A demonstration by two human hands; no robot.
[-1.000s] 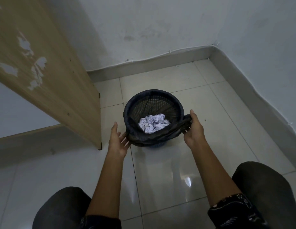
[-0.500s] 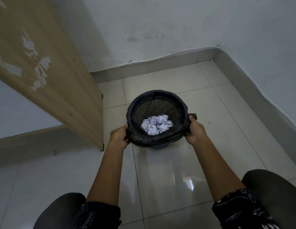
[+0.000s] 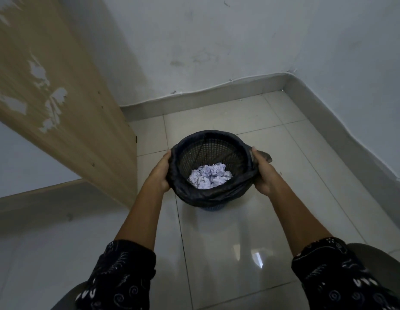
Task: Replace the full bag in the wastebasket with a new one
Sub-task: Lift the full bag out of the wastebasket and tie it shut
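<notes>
- Wastebasket (image 3: 217,151): round, mesh-walled, upright on the tiled floor (image 3: 228,242) near the room's corner, directly between my two hands
- Black bag (image 3: 208,196): lines the basket, its edge folded outward over the rim and hanging in a thick roll around the upper wall
- Crumpled paper (image 3: 209,179): pale wads lying at the bottom, inside the bag
- Left hand (image 3: 159,174): clasped on the bag's folded edge at the basket's left side, thumb lying up along the rim
- Right hand (image 3: 262,174): clasped on the folded edge at the right side, thumb on the rim; a flap of bag sticks out just past my fingers
- Hidden: the fingertips of both hands are tucked behind or under the roll of plastic, so how deep the grip goes is hard to make out
- Hidden: most of the basket's outer wall, covered by the bag; only a bluish strip shows at the foot
- Cut off: patterned dark sleeves (image 3: 118,278) and both knees at the lower edge
- Wooden panel (image 3: 67,104): stands left, veneer chipped, its top out of frame
</notes>
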